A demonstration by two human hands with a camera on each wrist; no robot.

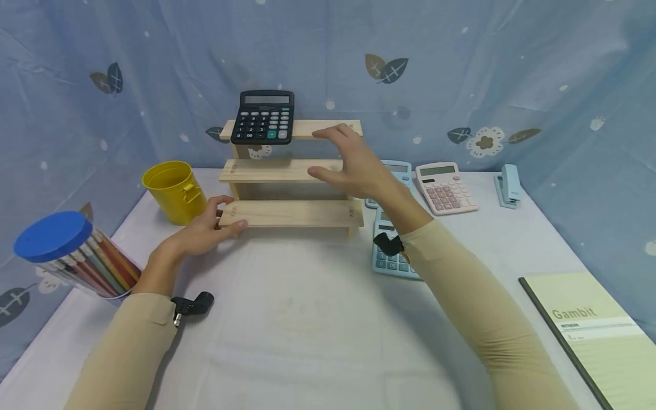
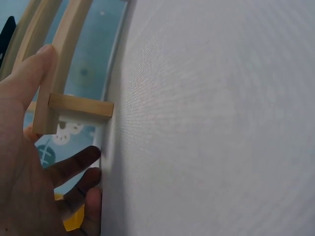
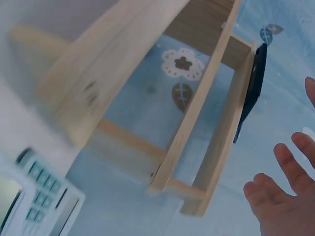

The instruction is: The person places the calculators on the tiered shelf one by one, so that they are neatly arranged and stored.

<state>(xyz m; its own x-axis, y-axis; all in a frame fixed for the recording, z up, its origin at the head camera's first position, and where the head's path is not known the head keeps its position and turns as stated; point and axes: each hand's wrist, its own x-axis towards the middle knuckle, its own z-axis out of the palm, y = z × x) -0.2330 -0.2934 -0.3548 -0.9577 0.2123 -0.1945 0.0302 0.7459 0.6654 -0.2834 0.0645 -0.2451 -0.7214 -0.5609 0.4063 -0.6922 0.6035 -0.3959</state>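
A three-tier wooden shelf rack stands at the back of the white table. My left hand grips the left end of its lowest board; in the left wrist view the thumb lies along the board, with the other fingers around the end. On the left half of the top board leans a black calculator. Beside the rack's right end, my right hand hovers with fingers spread and nothing in it. The right wrist view catches those fingers apart from the boards.
Left of the rack are a yellow bucket and a blue-lidded tub of pencils. To the right lie blue calculators, partly behind my right arm, a pink calculator, a light-blue stapler and a notebook.
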